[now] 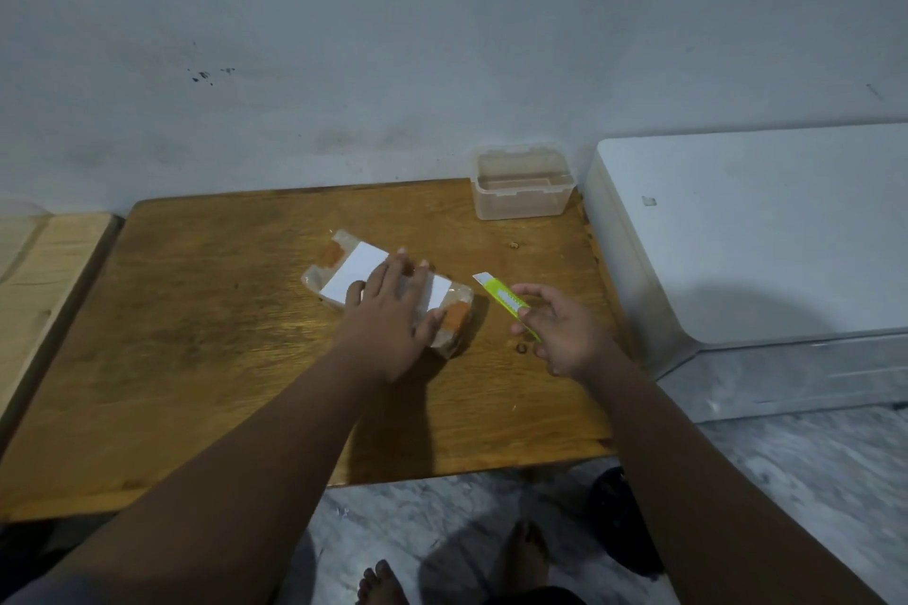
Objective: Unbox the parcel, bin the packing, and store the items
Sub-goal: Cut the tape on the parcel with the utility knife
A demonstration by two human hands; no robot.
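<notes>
The left hand (pixel 393 310) lies flat, fingers spread, on a taped parcel (pixel 388 292) on the wooden table (pixel 196 334). Just right of it, the right hand (pixel 560 334) grips a green box cutter (pixel 506 302), blade out toward the parcel. A clear plastic container (pixel 523 182) stands beyond the right hand.

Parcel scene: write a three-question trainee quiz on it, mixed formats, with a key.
1. True or false: the left hand lies flat on the taped parcel.
2. What does the right hand hold? A) scissors B) a green utility knife C) a pen
3. Fill in: the clear plastic container stands at the far right corner of the wooden ____.

Key: 1 true; 2 B, blade out and pointing away from the person, beside the parcel and not touching it; 3 table.
</notes>
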